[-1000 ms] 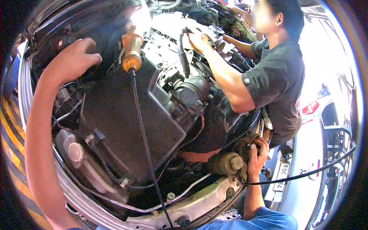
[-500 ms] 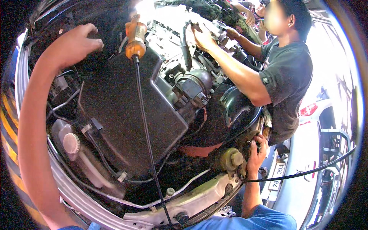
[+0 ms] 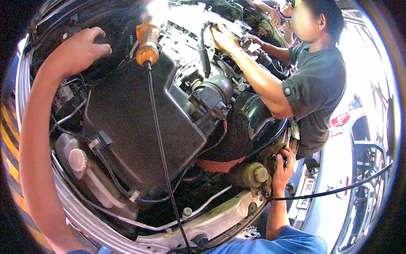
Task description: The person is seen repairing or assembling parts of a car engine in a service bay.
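My left hand [image 3: 89,48] is raised over the left of the engine bay, fingers bent but apart, nothing visible in them. Right of it hangs an orange work lamp [image 3: 147,51], its black cable running down across a large dark plastic cover [image 3: 131,122]. My right hand [image 3: 283,167] is low at the bay's right edge, fingers closed around something dark I cannot make out, beside a round dirty reservoir [image 3: 253,173]. Across the bay, a co-worker [image 3: 317,93] in a dark T-shirt has both hands among the engine parts, one by a black hose [image 3: 202,51].
More people [image 3: 281,17] are at the top right behind the co-worker. A white car [image 3: 334,161] stands at the right, with a black cable crossing in front of it. A translucent tank [image 3: 76,165] sits at the lower left. Yellow and black striping [image 3: 10,139] shows at the far left.
Since a second ago the whole scene has shifted upward in view, and more of the people at the top right shows. My hands look nearly unchanged in pose.
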`<act>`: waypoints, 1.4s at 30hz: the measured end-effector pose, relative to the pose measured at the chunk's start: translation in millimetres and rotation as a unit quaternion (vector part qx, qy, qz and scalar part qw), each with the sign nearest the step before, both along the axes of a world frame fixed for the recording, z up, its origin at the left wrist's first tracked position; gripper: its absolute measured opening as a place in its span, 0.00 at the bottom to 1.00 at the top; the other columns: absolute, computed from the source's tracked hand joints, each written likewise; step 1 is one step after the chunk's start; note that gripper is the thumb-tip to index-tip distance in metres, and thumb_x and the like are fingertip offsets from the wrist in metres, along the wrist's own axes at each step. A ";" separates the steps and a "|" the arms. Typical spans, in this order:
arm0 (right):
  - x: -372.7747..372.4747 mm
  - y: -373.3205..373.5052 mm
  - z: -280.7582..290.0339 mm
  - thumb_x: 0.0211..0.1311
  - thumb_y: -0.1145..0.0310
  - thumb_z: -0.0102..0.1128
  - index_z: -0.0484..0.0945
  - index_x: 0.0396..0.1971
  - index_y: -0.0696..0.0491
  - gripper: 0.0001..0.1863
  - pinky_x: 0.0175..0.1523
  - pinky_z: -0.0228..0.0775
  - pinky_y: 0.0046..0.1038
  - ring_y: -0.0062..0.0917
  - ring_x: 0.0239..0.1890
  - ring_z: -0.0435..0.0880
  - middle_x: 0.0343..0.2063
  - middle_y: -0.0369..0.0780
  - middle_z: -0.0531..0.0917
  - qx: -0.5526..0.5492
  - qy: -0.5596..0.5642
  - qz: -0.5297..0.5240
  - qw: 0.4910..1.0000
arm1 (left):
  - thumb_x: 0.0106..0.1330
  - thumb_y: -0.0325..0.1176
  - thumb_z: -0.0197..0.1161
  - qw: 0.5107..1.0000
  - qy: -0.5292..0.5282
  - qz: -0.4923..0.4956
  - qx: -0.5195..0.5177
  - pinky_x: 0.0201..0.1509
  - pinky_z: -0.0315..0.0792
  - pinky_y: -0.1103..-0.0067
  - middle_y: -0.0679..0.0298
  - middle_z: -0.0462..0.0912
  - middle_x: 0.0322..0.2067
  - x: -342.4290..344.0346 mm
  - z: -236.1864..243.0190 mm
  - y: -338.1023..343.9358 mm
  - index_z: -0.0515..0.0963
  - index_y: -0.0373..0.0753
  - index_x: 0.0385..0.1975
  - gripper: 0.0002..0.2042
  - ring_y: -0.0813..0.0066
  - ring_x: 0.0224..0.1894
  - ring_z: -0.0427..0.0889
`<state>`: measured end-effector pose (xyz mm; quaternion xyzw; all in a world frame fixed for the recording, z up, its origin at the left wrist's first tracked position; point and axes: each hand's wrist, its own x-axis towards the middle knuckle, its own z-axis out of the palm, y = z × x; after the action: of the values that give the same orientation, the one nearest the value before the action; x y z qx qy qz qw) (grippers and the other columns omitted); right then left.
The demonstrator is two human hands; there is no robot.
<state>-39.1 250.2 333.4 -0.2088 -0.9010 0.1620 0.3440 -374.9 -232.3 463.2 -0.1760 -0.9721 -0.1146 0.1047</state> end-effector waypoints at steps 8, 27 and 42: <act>-0.8 -2.0 0.4 0.61 0.74 0.59 0.80 0.42 0.58 0.10 0.66 0.59 0.34 0.35 0.57 0.74 0.52 0.45 0.80 0.001 -0.002 -0.007 1.000 | 0.62 0.48 0.59 1.000 0.001 -0.009 0.011 0.62 0.67 0.67 0.39 0.77 0.52 1.1 0.4 -1.1 0.73 0.29 0.54 0.29 0.47 0.57 0.76; 5.8 13.5 -2.8 0.59 0.69 0.63 0.77 0.43 0.57 0.13 0.66 0.58 0.38 0.40 0.59 0.71 0.53 0.45 0.78 0.009 -0.016 -0.003 1.000 | 0.59 0.44 0.62 0.978 0.046 -0.133 0.156 0.56 0.74 0.65 0.46 0.82 0.46 -1.9 31.5 161.5 0.78 0.33 0.47 0.22 0.50 0.49 0.82; 4.7 -8.9 10.9 0.57 0.74 0.60 0.78 0.43 0.58 0.13 0.67 0.58 0.38 0.40 0.58 0.72 0.52 0.45 0.78 -0.040 0.012 0.091 0.995 | 0.64 0.43 0.54 0.700 -0.248 -0.200 0.639 0.34 0.74 0.72 0.64 0.77 0.29 -221.2 -142.3 248.4 0.76 0.44 0.42 0.13 0.69 0.29 0.76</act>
<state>-34.4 241.3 344.3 -0.1378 -0.9048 0.2310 0.3301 -596.1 16.1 320.9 -0.2218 -0.5977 -0.7664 -0.0785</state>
